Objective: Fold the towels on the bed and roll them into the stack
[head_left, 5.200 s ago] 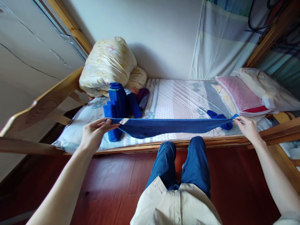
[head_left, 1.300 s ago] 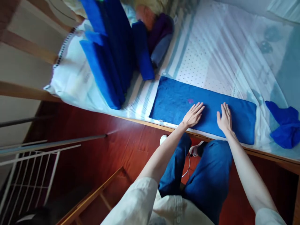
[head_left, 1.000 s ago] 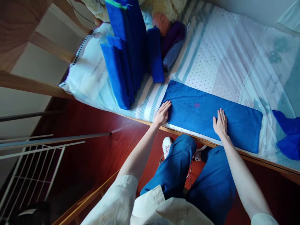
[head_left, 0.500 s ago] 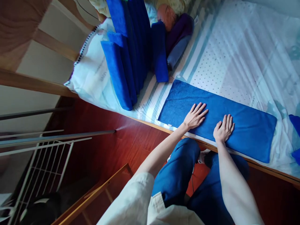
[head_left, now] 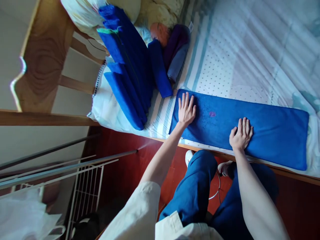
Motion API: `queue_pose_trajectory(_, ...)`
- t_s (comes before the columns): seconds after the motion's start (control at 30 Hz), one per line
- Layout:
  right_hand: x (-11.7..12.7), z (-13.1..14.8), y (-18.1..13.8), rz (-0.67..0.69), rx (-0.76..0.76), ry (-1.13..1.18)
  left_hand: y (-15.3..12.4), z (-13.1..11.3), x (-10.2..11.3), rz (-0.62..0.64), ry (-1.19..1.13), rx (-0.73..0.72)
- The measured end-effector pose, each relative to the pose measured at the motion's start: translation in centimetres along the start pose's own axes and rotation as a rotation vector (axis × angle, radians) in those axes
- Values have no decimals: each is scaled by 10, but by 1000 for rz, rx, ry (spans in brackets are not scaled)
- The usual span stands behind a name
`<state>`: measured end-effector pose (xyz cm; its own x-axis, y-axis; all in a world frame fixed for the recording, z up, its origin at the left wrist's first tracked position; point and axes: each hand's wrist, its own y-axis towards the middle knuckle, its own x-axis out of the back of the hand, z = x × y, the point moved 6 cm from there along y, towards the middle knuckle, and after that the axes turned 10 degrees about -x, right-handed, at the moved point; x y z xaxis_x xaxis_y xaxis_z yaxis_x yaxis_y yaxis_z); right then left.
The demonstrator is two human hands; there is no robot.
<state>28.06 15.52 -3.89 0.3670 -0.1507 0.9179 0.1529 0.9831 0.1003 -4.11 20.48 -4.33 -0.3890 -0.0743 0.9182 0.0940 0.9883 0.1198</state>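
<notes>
A long blue towel point(head_left: 215, 130) lies spread along the near edge of the bed, with a small pinkish mark on its left half. My left hand point(head_left: 186, 109) presses flat on the towel's left end, fingers stretched out. Flat on the towel right of its middle is my right hand point(head_left: 241, 134), fingers extended and fairly close together. Neither hand grips anything. Left of the towel, a stack of folded blue towels point(head_left: 130, 70) leans on the bed, and one more folded blue towel point(head_left: 160, 68) stands beside it.
The bed point(head_left: 225, 76) has a white and pale blue patterned sheet. Dark purple and grey-blue cloth point(head_left: 176, 46) lies behind the folded towels. A wooden headboard point(head_left: 47, 60) rises at left. Below it stands a white metal rack point(head_left: 86, 190) on the red-brown floor point(head_left: 117, 150).
My left hand has slid left to the towel's end, exposing the pinkish mark. My right hand stays at about the same place. The view has shifted, showing more of the headboard.
</notes>
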Motion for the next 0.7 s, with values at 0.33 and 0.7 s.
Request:
queue_pose_trajectory(0.33, 4, 6, 7, 40, -44, -53, -16, -54, -7, 44, 33, 61)
queue_pose_trajectory(0.7, 27, -77, 93, 205, 135, -108, -18, -53, -8, -40, -15, 34)
